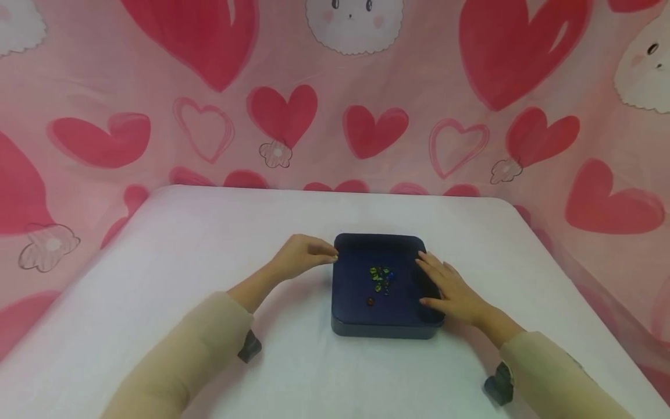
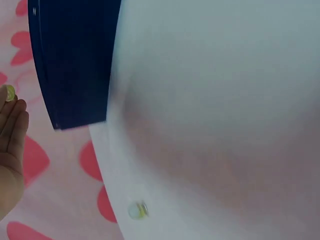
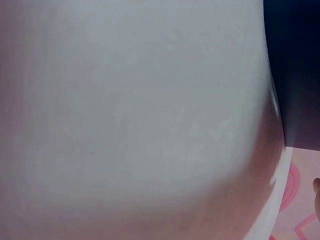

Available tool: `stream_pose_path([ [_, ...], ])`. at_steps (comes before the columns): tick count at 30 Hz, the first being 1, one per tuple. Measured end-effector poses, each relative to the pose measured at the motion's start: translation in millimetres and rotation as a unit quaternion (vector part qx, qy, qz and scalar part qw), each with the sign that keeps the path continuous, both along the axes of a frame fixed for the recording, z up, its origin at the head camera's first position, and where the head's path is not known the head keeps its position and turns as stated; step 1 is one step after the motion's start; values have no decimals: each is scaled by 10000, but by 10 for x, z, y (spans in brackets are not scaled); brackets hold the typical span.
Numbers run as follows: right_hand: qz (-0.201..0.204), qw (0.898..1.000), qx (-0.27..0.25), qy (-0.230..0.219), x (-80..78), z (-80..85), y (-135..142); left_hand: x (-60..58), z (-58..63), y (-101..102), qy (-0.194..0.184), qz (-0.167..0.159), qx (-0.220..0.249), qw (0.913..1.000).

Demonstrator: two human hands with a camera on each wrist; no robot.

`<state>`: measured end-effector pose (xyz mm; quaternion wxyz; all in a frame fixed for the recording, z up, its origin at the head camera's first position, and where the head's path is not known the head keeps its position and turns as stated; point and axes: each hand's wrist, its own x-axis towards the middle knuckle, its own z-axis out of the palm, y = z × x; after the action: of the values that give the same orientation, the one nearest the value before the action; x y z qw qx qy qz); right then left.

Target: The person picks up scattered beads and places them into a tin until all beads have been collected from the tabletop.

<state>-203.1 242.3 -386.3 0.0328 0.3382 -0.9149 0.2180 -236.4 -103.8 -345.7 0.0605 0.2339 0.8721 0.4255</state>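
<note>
A dark blue box (image 1: 384, 329) without a lid stands on the white table. Inside lie several small glass marbles (image 1: 379, 279), green, blue and amber. At the box's left rim my left hand (image 1: 300, 256) pinches a small yellow-green marble (image 2: 10, 93) between thumb and fingers, seen best in the left wrist view. Across from it my right hand (image 1: 450, 291) rests with spread fingers on the right rim. A clear, yellowish marble-like piece (image 2: 138, 210) shows near the table's edge in the left wrist view. The right wrist view shows only a fingertip of my right hand.
The white table (image 1: 220, 233) stretches around the box on all sides. Behind it and along both sides hangs a pink cloth (image 1: 324, 169) printed with red hearts. A dark device (image 1: 250, 347) sits under the left sleeve, another (image 1: 499, 385) under the right.
</note>
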Motion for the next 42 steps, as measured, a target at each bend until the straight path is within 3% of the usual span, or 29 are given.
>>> stream_pose_path([
  [9, -27, 10000, -31, 6, 3, -31, 6, 27, -45, 376, 229, -884, -353, 9952],
  [19, -42, 9999, -108, -124, 5, -7, -1, 21, -74, 634, 399, -1518, -641, 9855],
  [34, -22, 10000, -69, -64, -29, -12, -4, -87, -153, 763, 567, -1668, -1756, 9686],
  [42, -37, 9999, -70, -81, -27, -20, 7, -35, -158, 833, 677, -1430, -2537, 9542],
])
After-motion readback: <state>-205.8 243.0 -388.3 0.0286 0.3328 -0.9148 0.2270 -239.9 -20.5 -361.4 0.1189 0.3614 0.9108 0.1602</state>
